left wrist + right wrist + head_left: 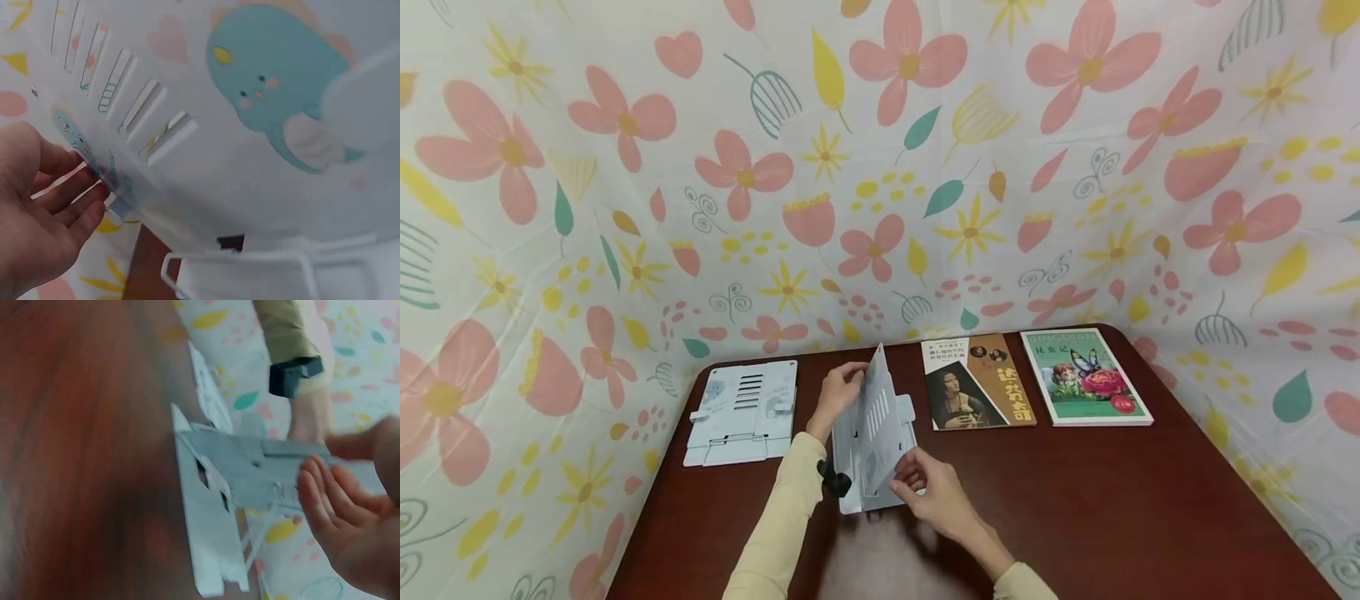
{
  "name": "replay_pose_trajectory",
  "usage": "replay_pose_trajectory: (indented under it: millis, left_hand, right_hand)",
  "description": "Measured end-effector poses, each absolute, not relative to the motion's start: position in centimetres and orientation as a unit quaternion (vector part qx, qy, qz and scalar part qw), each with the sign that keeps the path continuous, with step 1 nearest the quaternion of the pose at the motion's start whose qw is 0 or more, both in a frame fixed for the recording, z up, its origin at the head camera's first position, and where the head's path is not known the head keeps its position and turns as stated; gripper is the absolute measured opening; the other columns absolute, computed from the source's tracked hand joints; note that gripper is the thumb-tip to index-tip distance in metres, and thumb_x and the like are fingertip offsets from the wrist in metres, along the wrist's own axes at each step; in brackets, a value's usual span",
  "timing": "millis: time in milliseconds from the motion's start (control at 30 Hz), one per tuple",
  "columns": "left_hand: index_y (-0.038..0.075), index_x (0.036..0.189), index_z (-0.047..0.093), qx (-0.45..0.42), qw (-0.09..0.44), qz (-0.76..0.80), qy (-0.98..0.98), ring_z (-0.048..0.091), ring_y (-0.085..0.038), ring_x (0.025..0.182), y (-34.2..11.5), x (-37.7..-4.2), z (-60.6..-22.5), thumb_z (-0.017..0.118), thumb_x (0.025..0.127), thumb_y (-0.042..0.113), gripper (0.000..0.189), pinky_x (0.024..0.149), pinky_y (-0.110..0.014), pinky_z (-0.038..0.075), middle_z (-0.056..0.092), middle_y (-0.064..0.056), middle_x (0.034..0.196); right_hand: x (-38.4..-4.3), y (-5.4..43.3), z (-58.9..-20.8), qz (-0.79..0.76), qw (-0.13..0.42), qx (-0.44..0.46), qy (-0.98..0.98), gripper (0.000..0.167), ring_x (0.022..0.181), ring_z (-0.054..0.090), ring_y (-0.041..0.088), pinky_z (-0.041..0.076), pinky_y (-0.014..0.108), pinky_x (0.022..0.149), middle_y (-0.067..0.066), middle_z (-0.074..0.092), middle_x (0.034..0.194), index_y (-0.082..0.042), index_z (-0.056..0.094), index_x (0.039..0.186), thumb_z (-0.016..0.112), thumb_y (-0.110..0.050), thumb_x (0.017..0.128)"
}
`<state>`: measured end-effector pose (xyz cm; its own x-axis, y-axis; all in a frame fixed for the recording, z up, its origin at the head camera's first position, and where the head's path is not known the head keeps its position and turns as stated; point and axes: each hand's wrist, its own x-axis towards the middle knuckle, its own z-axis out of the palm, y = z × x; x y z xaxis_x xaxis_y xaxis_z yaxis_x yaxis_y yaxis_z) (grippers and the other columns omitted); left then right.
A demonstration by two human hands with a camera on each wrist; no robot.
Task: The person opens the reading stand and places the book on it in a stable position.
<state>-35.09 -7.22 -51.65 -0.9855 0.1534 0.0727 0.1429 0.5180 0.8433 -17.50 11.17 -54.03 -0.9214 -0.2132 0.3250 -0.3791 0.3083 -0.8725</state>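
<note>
A pale blue-grey book stand stands partly unfolded on the table, its slotted panel raised steeply above its base. My left hand grips the panel's far edge, fingertips on its outer face. At the near edge, my right hand pinches the panel between thumb and fingers. A blue cartoon dinosaur and a row of slots mark the panel in the left wrist view. From the right wrist view, the base lies on the table with a thin wire support beside the panel.
Another matching book stand lies folded flat at the left. Two books lie to the right: one with a portrait cover, one with a green cover. Floral cloth hangs behind the dark wooden table.
</note>
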Motion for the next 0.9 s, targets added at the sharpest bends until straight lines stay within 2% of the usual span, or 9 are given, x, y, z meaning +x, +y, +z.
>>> replay_pose_trajectory:
  millis: [167, 467, 800, 900]
  left_hand:
    - [0.016, 0.137, 0.064, 0.109, 0.024, 0.471, 0.875, 0.062, -0.029, 0.122, -7.9, -34.7, -51.9, 0.049, 0.107, 0.019, 0.033, 0.089, -0.044, 0.054, 0.062, -0.011, 0.14]
    - [0.015, 0.136, 0.064, 0.122, 0.004, 0.473, 0.873, 0.061, -0.03, 0.125, -9.7, -34.1, -51.9, 0.049, 0.106, 0.011, 0.034, 0.095, -0.046, 0.054, 0.065, -0.009, 0.136]
    - [0.013, 0.133, 0.068, 0.087, -0.024, 0.469, 0.878, 0.063, -0.028, 0.124, -12.5, -34.4, -52.0, 0.049, 0.104, 0.01, 0.035, 0.095, -0.044, 0.054, 0.069, -0.009, 0.13]
    - [0.013, 0.134, 0.068, 0.074, -0.018, 0.483, 0.872, 0.065, -0.028, 0.114, -13.3, -34.3, -52.1, 0.048, 0.104, 0.009, 0.036, 0.085, -0.039, 0.055, 0.069, -0.009, 0.13]
  right_hand:
    - [-17.3, 9.6, -54.2, 0.529, 0.119, 0.154, -0.826, 0.015, 0.065, 0.062, 0.001, 0.055, 0.024, 0.058, -0.002, 0.07, 0.075, -0.012, 0.065, 0.085, 0.076, -0.002, 0.086]
    - [-17.1, 8.7, -54.2, 0.507, 0.149, 0.16, -0.833, 0.019, 0.066, 0.062, 0.0, 0.055, 0.021, 0.061, -0.001, 0.071, 0.076, -0.011, 0.062, 0.084, 0.072, 0.004, 0.087]
    - [-18.3, 9.1, -53.8, 0.514, 0.152, 0.129, -0.834, 0.022, 0.064, 0.065, 0.005, 0.055, 0.02, 0.058, -0.003, 0.07, 0.073, -0.012, 0.063, 0.081, 0.075, 0.006, 0.085]
    - [-18.8, 9.4, -53.9, 0.522, 0.15, 0.12, -0.831, 0.02, 0.062, 0.067, 0.008, 0.054, 0.019, 0.056, -0.001, 0.07, 0.072, -0.01, 0.064, 0.08, 0.075, 0.007, 0.084]
